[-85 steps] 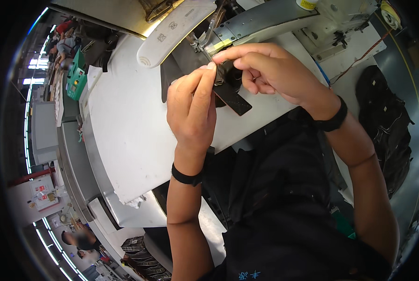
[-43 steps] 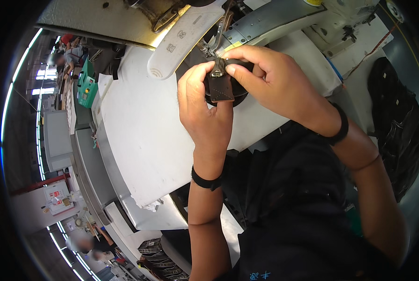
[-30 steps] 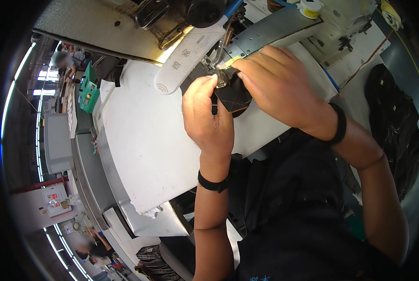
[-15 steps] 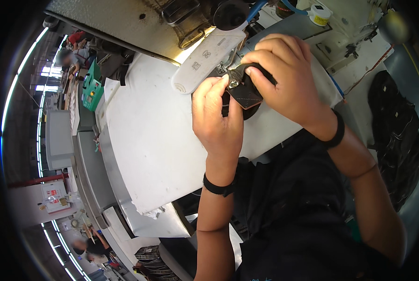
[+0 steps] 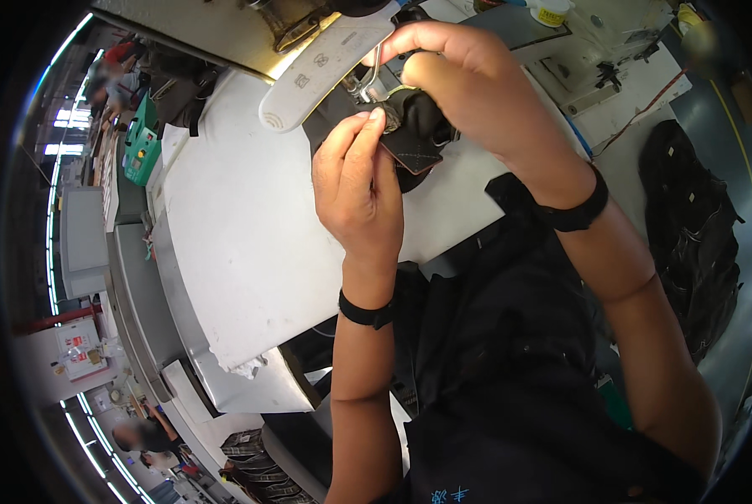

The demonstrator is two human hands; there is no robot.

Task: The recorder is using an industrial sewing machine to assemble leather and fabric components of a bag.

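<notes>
My left hand (image 5: pixel 359 185) pinches a dark flat piece (image 5: pixel 414 151) with stitched lines, near its crumpled metallic-looking part (image 5: pixel 388 119), below a sewing machine's presser mechanism (image 5: pixel 363 88). Black bunched material (image 5: pixel 422 118) lies right of and under that piece. My right hand (image 5: pixel 468 92) reaches up with the index finger stretched to a bent metal lever (image 5: pixel 376 65), the thumb bent apart from it over the black material; whether the fingertips grip anything is hard to see. A pale curved bar (image 5: pixel 309 76) crosses just left of both hands, partly hiding the mechanism.
A white worktable (image 5: pixel 233 218) lies under the machine (image 5: pixel 191 21). A green case (image 5: pixel 143 143) stands left, dark fabric (image 5: pixel 687 244) lies right, plaid fabric (image 5: pixel 254 458) sits lower left. A white container (image 5: pixel 548 12) is at top right. Other people (image 5: pixel 115 80) work in the left background.
My right hand has lifted from the dark piece to the lever, index finger straightening. My left hand keeps its pinch. The black material shows more, and the whole view has shifted slightly.
</notes>
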